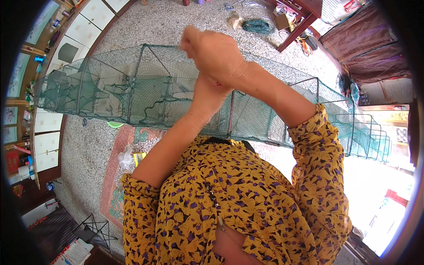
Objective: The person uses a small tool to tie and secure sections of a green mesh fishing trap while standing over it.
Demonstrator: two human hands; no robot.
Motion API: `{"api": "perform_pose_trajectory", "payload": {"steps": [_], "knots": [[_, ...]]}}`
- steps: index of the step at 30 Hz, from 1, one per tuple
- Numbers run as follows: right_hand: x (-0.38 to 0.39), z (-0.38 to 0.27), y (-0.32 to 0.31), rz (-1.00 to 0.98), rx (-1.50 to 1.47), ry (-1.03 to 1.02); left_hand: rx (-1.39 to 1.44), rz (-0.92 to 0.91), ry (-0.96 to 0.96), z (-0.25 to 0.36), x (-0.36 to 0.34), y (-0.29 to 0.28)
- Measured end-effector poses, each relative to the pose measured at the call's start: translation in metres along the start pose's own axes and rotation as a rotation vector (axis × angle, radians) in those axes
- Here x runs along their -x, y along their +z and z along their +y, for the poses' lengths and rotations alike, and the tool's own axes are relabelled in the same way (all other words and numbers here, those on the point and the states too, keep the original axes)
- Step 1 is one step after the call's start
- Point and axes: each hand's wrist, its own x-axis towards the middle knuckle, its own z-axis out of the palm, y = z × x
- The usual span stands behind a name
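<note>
A long cage-like fish trap of green mesh on dark wire frames stretches from left to right in front of me. Above its middle, my hands cross close together. My right hand is raised on the far side with its fingers curled in; their tips are smeared by motion, and I cannot make out what they hold. My left hand is beneath the right wrist, which hides its fingers. A small reddish spot shows where the two hands meet.
A bundle of dark green netting lies on the speckled floor beyond the trap. A red-brown table stands far right. White cabinets line the left. A black wire frame and a clear plastic bag are nearer me.
</note>
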Motion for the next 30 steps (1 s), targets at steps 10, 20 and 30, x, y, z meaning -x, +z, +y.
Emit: {"api": "perform_pose_trajectory", "payload": {"steps": [10, 20, 30], "knots": [[-0.017, -0.003, -0.084, 0.369, -0.941, -0.375, -0.279, 0.018, 0.226, 0.005, 0.005, 0.003], [0.053, 0.053, -0.148, 0.015, 0.07, -0.264, -0.168, -0.055, 0.272, 0.016, 0.002, -0.012], [0.087, 0.11, -0.141, 0.071, -0.276, 0.232, -0.299, -0.132, 0.293, 0.021, 0.01, -0.021]]}}
